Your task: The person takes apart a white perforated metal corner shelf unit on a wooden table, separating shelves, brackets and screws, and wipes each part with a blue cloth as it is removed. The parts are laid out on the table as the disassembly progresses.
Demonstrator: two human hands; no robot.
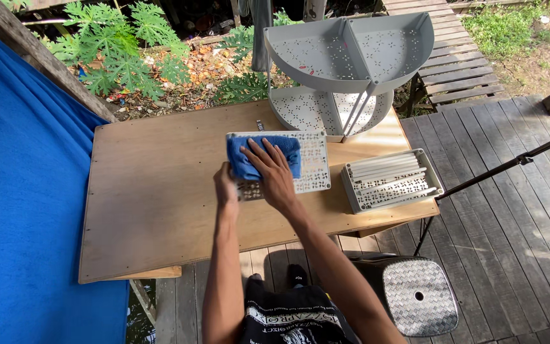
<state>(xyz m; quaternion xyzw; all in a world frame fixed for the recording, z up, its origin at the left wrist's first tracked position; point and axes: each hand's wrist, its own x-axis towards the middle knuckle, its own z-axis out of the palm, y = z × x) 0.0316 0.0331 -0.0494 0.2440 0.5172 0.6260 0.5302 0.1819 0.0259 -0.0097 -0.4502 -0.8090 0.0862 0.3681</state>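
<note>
Two hands: ours, both on the perforated grey plastic shelf panel [307, 162]
Left hand [226, 188]: fingers grip the panel's near-left edge
Right hand [274, 171]: fingers spread flat, pressing the folded blue cloth [240, 159] on the panel

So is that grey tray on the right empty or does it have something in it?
Not empty: the grey tray at the table's right edge holds several white tubes lying side by side.

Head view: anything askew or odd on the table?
Little. The tube tray sits at the table edge, one corner slightly overhanging. The right hand presses a blue cloth on the flat panel; the left hand steadies it.
</note>
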